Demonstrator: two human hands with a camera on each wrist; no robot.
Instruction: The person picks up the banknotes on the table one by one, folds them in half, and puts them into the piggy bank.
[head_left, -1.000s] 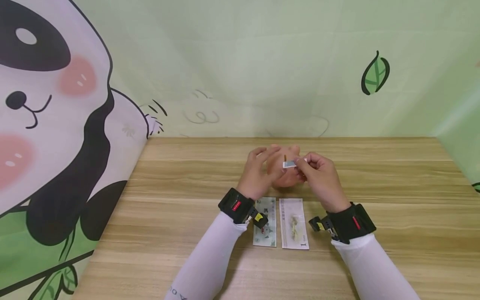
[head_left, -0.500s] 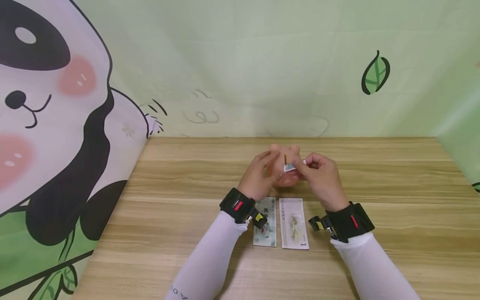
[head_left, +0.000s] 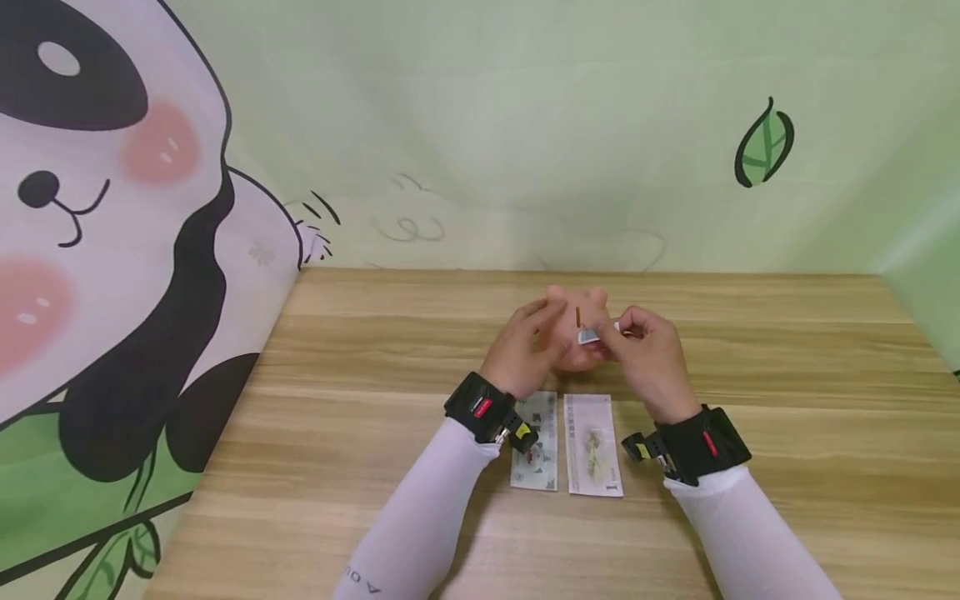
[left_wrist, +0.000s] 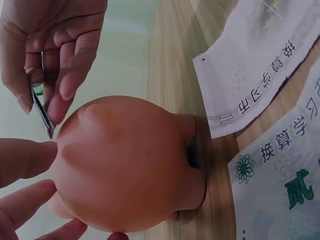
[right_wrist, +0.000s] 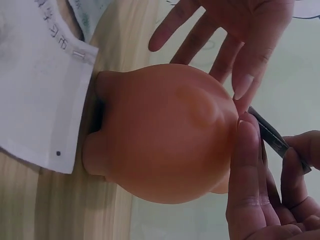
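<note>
Near the back of the table stands a pinkish-orange piggy bank [head_left: 579, 360], a narrow slot [head_left: 578, 317] in its top. My right hand [head_left: 654, 362] pinches a small folded play banknote [right_wrist: 274, 136] between thumb and fingers, close over the bank's top beside the slot. The note's grey-blue face and white edge show in the head view. My left hand [head_left: 516, 350] rests against the bank's left side, fingers spread and fairly straight; in the left wrist view its fingertips [left_wrist: 31, 200] lie along the bank's surface.
Two play banknotes lie flat on the wooden table in front of the bank: a green one [head_left: 542, 454] on the left, partly under my left wrist, and a pale one [head_left: 594, 446] on the right. A panda-printed cloth [head_left: 480, 167] backs the table.
The folded banknote has tilted and come slightly lower beside the slot. My left fingers have shifted a little down the bank's side. The head view has moved slightly.
</note>
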